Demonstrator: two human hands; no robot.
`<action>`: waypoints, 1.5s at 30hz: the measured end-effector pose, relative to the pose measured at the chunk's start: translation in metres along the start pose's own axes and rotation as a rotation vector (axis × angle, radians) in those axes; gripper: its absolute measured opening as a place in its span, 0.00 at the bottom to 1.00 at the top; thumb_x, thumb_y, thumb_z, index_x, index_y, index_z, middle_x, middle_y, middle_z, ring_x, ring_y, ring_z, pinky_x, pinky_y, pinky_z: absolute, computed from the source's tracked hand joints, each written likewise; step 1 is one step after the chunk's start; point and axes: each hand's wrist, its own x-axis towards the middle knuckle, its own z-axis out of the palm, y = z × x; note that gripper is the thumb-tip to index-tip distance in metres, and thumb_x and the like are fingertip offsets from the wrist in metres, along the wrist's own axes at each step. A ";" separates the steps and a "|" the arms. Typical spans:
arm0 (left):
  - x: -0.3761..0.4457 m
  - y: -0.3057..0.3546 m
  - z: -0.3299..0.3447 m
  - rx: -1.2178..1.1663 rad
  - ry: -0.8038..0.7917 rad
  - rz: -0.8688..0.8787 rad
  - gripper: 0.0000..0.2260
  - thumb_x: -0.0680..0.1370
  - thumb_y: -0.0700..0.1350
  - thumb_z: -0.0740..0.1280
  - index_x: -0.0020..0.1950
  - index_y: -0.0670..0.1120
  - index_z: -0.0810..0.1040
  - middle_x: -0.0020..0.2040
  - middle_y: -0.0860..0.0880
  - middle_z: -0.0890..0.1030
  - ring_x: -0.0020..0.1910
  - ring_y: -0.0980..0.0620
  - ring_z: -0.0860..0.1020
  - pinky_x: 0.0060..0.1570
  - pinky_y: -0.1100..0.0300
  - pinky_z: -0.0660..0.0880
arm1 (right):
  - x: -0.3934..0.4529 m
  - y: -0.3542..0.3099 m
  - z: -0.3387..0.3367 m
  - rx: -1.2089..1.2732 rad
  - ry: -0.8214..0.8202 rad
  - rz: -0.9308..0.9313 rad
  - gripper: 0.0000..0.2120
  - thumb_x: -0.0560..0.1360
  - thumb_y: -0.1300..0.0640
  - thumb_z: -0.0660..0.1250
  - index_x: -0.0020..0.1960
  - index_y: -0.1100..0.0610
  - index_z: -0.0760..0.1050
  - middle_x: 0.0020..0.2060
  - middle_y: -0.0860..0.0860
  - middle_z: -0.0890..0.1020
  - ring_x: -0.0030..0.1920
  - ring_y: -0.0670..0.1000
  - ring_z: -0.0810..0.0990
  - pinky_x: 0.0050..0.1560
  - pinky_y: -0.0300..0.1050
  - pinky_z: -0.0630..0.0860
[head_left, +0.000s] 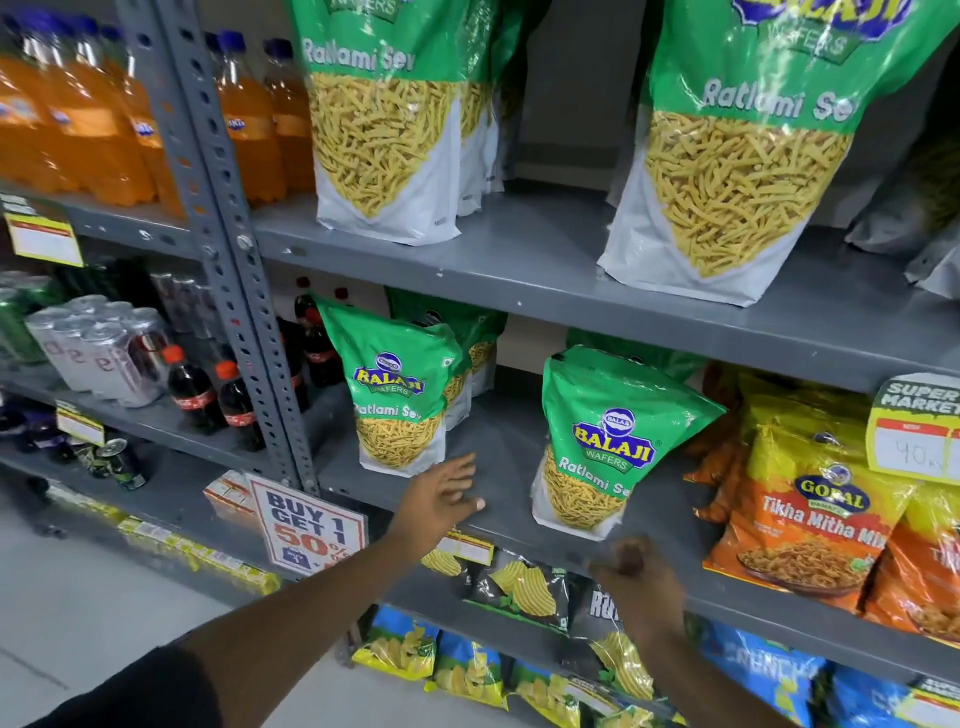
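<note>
One upright sev pouch (400, 415), front outward, beside the spread-open left hand (441, 501); right hand (636, 579) blurred, unclear.

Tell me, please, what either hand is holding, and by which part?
Nothing: the left hand is open by the shelf; the blurred right hand looks empty.

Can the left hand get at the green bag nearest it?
Probably yes: the left hand is open at the front of the shelf, beside the green bag, with nothing between them.

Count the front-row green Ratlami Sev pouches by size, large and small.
Large pouches, top shelf: 2
Small pouches, second shelf: 2
Total: 4
</note>
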 end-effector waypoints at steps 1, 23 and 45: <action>-0.006 -0.001 -0.013 0.012 0.027 0.013 0.26 0.69 0.38 0.77 0.66 0.50 0.75 0.58 0.49 0.81 0.57 0.55 0.80 0.61 0.61 0.76 | -0.010 -0.002 0.006 0.008 -0.015 -0.016 0.15 0.64 0.58 0.80 0.37 0.55 0.72 0.30 0.50 0.78 0.33 0.52 0.76 0.35 0.46 0.70; -0.008 0.006 -0.158 0.095 0.085 -0.096 0.45 0.73 0.38 0.73 0.79 0.53 0.45 0.80 0.48 0.54 0.78 0.47 0.56 0.73 0.43 0.65 | 0.020 -0.158 0.168 0.102 -0.304 -0.202 0.37 0.63 0.63 0.80 0.70 0.56 0.72 0.65 0.55 0.79 0.65 0.55 0.77 0.67 0.56 0.74; 0.020 -0.020 -0.126 0.186 0.146 -0.024 0.28 0.71 0.42 0.69 0.70 0.53 0.68 0.67 0.47 0.78 0.65 0.45 0.76 0.65 0.42 0.73 | 0.039 -0.139 0.188 0.109 -0.323 -0.060 0.28 0.67 0.64 0.78 0.64 0.59 0.72 0.56 0.58 0.83 0.52 0.56 0.82 0.57 0.54 0.78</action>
